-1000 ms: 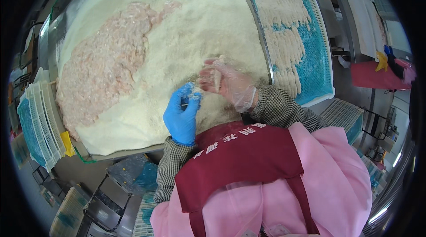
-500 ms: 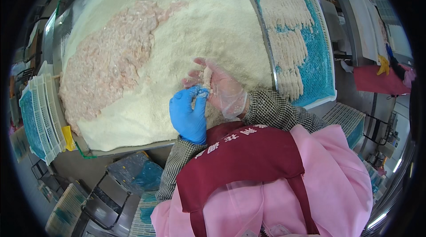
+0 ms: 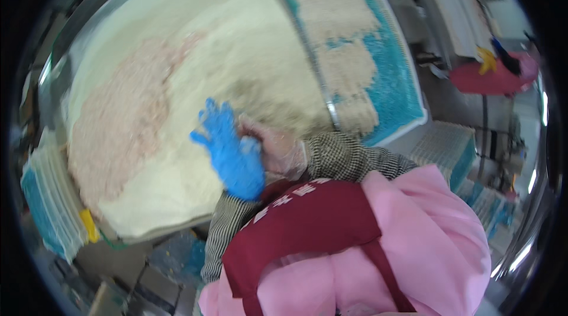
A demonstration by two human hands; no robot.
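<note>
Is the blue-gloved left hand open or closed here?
Open: the left hand shows fingers spread above the pale breadcrumbs.

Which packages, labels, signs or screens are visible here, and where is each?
Apron print: pale lettering, blurred, on the dark red apron chest, just below the blue-gloved left hand.
No packages, signs or screens can be made out; the picture is motion-blurred.

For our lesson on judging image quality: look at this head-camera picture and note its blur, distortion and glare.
Head view: the whole picture is softly smeared by motion blur, so the left hand in a blue glove and the right hand in a clear glove lack sharp edges; fisheye distortion bends the blue tray and the metal tub rim; glare brightens the pale crumbs; corners are black.
</note>
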